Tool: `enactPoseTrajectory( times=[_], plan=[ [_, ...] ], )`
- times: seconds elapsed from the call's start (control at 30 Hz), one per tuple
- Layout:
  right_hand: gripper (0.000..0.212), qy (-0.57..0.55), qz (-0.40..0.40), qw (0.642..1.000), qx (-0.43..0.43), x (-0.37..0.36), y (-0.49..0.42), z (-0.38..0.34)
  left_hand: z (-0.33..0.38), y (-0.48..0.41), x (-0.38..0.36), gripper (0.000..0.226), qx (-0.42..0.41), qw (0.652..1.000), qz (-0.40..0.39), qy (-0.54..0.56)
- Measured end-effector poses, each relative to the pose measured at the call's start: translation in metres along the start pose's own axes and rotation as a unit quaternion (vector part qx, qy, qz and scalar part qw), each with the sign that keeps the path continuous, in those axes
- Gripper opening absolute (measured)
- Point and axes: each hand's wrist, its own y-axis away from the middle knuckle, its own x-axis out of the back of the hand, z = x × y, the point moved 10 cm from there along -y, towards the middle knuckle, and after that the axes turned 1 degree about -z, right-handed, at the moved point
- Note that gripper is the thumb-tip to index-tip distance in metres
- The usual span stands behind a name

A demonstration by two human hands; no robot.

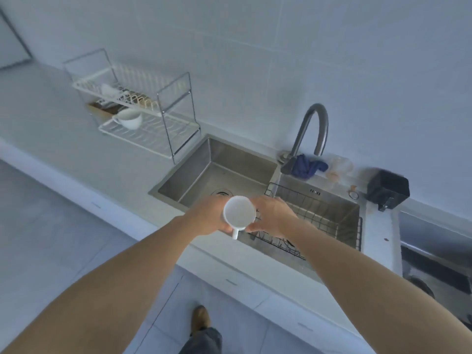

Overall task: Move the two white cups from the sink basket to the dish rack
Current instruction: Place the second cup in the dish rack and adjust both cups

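Observation:
A white cup (239,210) is held upright between both hands, above the sink's front edge, its handle pointing toward me. My left hand (210,215) wraps the cup's left side; my right hand (273,215) touches its right side. A second white cup (129,118) sits on the lower tier of the two-tier wire dish rack (163,129) on the counter to the left. The dark wire sink basket (329,221) lies in the sink's right half, just behind my right hand.
The left half of the steel sink (217,172) has a drain. A curved faucet (310,131) stands behind, with a blue cloth (307,168) beside it. A black box (388,189) sits at the right. The rack's upper tier holds some dishes (120,94).

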Motion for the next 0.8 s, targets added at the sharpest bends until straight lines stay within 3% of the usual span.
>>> enactPoseTrajectory(
  times=[0.17,0.43,0.8],
  plan=[
    [0.082,0.017,0.000,0.998,0.069,0.007,-0.044,-0.080,-0.054,0.046,0.057,0.080,0.055,0.997,0.057,0.006],
    [0.080,0.031,-0.006,0.991,0.127,0.001,-0.128,-0.190,-0.158,0.081,0.132,0.074,0.109,0.990,0.085,0.023],
    [0.077,0.013,0.005,0.996,0.087,-0.013,-0.259,-0.295,-0.293,0.066,0.238,0.070,0.106,0.993,0.044,-0.038]
  ],
)
